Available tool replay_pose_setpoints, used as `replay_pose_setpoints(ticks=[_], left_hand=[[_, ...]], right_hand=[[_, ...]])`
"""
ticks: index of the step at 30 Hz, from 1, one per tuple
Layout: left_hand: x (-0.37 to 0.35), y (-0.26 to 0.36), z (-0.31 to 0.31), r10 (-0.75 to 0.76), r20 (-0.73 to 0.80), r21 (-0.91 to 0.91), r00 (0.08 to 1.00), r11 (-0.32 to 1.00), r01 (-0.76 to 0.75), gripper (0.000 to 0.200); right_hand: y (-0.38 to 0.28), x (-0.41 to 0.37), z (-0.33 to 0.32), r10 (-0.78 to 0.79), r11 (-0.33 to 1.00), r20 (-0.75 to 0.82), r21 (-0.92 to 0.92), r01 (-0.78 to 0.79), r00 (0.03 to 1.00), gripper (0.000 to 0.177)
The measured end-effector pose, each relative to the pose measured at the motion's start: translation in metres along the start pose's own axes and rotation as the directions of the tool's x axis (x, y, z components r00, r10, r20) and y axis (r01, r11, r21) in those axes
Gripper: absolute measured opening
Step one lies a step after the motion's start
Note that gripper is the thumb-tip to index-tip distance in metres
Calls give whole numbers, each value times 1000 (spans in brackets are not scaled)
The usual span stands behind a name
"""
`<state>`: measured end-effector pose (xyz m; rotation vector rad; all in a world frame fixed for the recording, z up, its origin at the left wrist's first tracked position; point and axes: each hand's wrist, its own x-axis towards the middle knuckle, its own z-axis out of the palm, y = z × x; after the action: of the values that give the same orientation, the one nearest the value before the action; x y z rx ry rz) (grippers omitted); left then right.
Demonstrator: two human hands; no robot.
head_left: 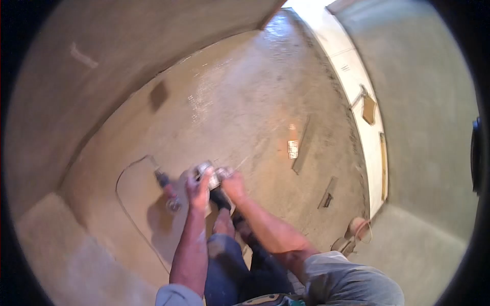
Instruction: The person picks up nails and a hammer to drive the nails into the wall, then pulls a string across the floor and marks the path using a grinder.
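I look straight down at a dusty concrete floor [245,102]. Both my hands are held out in front of me at waist height, close together. My left hand [198,187] and my right hand [234,184] are closed on a small greyish metal object [213,175] between them; it is blurred and I cannot tell what it is. Below my left hand an angle grinder [168,193] lies on the floor, with its cord [125,173] looping off to the left. My legs in dark trousers [229,255] and my feet are beneath my arms.
Plastered walls rise on the left [76,76] and right [423,102]. Thin strips and scraps of board [302,145] lie on the floor to the right, with a small white label [292,149]. A coil of hose or rope [357,227] sits at the right wall's foot.
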<state>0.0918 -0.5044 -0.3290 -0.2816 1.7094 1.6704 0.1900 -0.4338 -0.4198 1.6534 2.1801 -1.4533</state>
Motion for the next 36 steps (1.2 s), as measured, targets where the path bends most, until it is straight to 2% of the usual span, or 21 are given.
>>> replay_pose_setpoints(ticks=[1,2,4,5,7,8,10,11,12,15,17,19,20,21,22,23,25,27,32,34,36], left_hand=[[2,-2,-8,-120,-9,60,993,991,120,65],[1,-7,-11,-115,23,67,993,991,114,65],[-6,-20,-27,63,-140,210,988,977,-33,71],[-8,-29,-38,65,-127,219,990,975,-36,71],[-13,-30,-51,244,-143,580,959,806,-118,74],[-15,-34,-60,252,-134,582,958,803,-129,74],[-31,-19,-70,34,-25,610,999,793,-12,76],[-32,-29,-82,164,71,590,984,788,-174,75],[-35,-30,-95,175,82,596,981,781,-189,75],[-51,-11,-121,19,239,367,971,924,-108,73],[-65,7,-134,18,275,415,961,899,-136,72],[-77,3,-150,-40,305,366,952,927,-78,70],[-83,-3,-156,-118,308,308,944,951,19,73],[-82,-12,-165,-83,334,430,939,900,-74,73],[-83,-13,-169,-75,372,346,925,936,-63,75],[-83,-14,-174,-63,405,259,912,965,-48,76],[-78,-25,-184,-96,448,-2,889,994,108,74],[-71,-31,-190,-84,469,-28,879,994,109,72],[-59,-48,-210,-89,528,95,844,994,45,56],[-56,-51,-228,-113,506,164,855,986,33,53],[-55,-42,-246,-112,441,454,890,883,-114,66]], right_hand=[[-22,-6,-11,44,999,51,25,-46,998,27],[-49,-17,-22,85,994,120,52,-92,989,28],[-56,-22,-15,73,991,72,111,-80,995,30],[-57,-27,-10,59,986,44,156,-66,997,31],[-63,-35,-6,65,978,49,194,-73,997,31],[-64,-36,-2,58,974,58,215,-70,997,32],[-62,-43,7,63,970,30,231,-68,998,32],[-61,-48,11,56,974,30,216,-61,998,32],[-65,-54,15,47,977,27,206,-52,999,31],[-68,-78,26,33,953,53,298,-47,998,30],[-68,-98,37,33,928,97,366,-66,995,26],[-71,-118,47,48,990,15,131,-50,999,25],[-42,-119,65,-268,954,-27,-145,262,963,25],[-15,-115,82,-579,745,15,-396,537,815,26],[-41,-132,67,-281,960,-16,10,281,960,26],[-68,-148,51,51,919,111,383,-90,993,26],[-49,-145,68,79,824,137,549,-142,987,27],[-69,-157,69,195,643,218,708,-293,956,29],[-79,-174,91,230,545,185,789,-284,956,30],[-73,-185,113,220,647,16,746,-158,975,34],[-77,-198,131,174,731,-75,678,-78,982,37]])
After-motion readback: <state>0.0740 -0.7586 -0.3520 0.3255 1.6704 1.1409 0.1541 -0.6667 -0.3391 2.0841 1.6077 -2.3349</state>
